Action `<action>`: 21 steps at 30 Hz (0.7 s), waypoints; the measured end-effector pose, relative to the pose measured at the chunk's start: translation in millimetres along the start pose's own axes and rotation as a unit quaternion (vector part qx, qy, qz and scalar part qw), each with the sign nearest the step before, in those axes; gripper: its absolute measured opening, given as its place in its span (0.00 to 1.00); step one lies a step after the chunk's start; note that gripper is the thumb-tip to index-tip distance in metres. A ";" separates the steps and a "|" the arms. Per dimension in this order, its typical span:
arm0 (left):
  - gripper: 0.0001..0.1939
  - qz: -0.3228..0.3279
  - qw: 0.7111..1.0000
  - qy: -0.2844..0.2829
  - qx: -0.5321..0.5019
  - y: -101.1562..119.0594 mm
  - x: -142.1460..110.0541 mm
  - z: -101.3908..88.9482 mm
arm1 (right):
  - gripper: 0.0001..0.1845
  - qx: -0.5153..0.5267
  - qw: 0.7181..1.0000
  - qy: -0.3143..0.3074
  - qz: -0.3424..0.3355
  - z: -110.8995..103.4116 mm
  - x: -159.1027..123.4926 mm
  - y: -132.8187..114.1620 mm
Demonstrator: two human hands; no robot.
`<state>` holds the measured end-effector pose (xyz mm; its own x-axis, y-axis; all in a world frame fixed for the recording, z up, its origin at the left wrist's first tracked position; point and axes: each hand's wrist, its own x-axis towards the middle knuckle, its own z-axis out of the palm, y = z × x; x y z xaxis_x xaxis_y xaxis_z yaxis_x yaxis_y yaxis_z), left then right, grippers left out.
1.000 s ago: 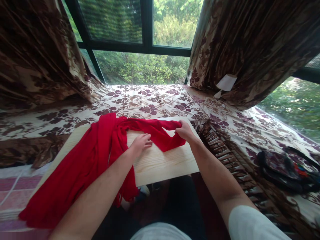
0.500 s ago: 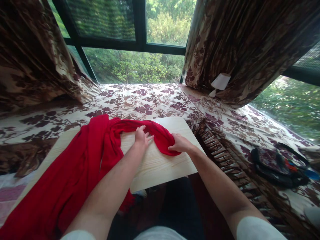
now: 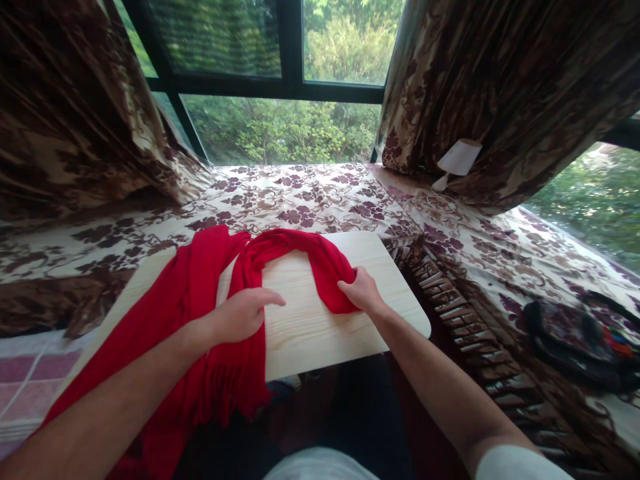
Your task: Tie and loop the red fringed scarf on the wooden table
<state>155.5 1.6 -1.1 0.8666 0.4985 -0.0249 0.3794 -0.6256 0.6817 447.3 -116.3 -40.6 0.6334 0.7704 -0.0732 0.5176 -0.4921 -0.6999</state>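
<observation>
A long red scarf (image 3: pixel 200 267) lies in a loop over the pale wooden board (image 3: pixel 295 320), its fringed end hanging past the near edge on the left. My right hand (image 3: pixel 361 291) pinches the looped part of the scarf at the right, thumb on top. My left hand (image 3: pixel 243 315) is over the strip of scarf near the fringe, its thumb stretched out to the right. The other left fingers are partly hidden, and whether they touch the cloth is hard to see.
Floral cloth (image 3: pixel 300 200) covers the ledge behind the board. A small white lamp (image 3: pixel 459 159) stands at the back right by the curtain (image 3: pixel 450 80). A black bag (image 3: pixel 565 353) lies at the far right. My legs are beneath the board.
My left hand has moved left and nearer to me, from inside the loop to the strip by the fringe. More fringe shows. My right hand still holds the scarf; the view has turned slightly left.
</observation>
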 end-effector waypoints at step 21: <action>0.21 0.082 0.979 -0.103 0.155 -10.7 -41.8 -13.6 | 0.31 0.498 0.736 -0.459 -0.010 11.2 -50.1 -29.2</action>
<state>110.8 -4.4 2.6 0.9591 0.2639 -0.1022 0.2816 -0.8551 0.4352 394.0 -136.0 -24.4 -0.2605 0.9475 -0.1854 -0.4460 -0.2885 -0.8473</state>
